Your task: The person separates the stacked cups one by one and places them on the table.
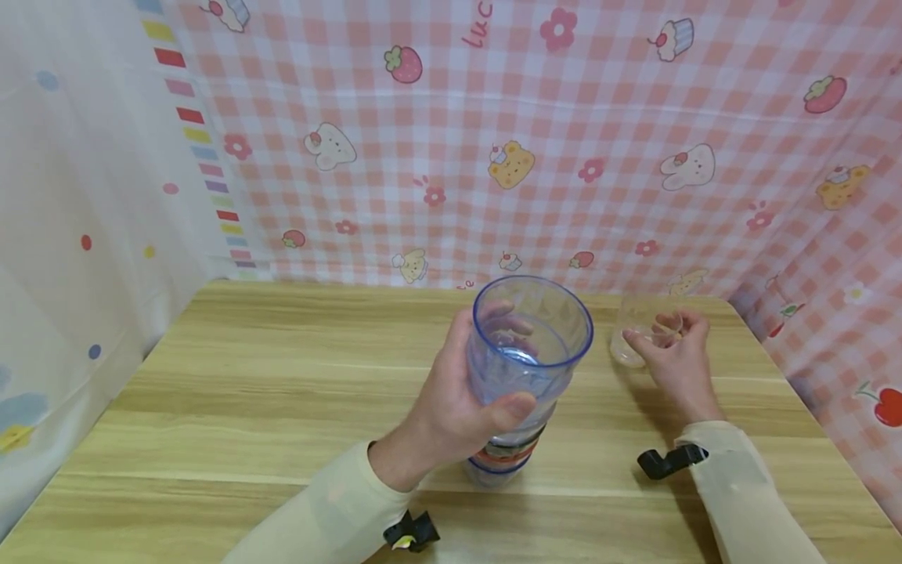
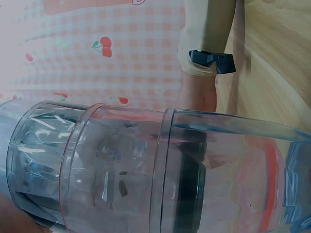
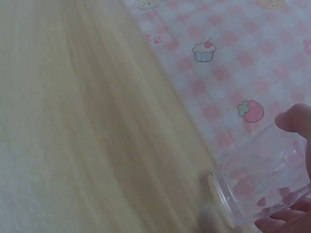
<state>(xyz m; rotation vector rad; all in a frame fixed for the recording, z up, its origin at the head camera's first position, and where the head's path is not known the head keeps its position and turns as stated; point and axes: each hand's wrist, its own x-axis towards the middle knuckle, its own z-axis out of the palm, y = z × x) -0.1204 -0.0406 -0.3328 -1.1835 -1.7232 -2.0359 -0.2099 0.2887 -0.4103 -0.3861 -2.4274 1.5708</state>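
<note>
My left hand (image 1: 447,395) grips a tall stack of clear plastic cups (image 1: 539,384) near the middle of the table. A blue-rimmed cup (image 1: 532,321) is uppermost, with its mouth facing up. In the left wrist view the nested cups (image 2: 116,160) lie across the picture, showing pinkish, dark and blue bands. At the back right, my right hand (image 1: 680,364) holds a single clear cup (image 1: 627,348) between thumb and fingers. The right wrist view shows this cup's base (image 3: 226,199) close to the tabletop, while part of the hand falls outside the picture.
The wooden table (image 1: 282,407) ends at a pink checked curtain (image 1: 451,157) behind and another on the right. A white dotted curtain (image 1: 84,196) hangs on the left. Black wrist mounts sit on the left sleeve (image 1: 331,501) and right sleeve (image 1: 747,493).
</note>
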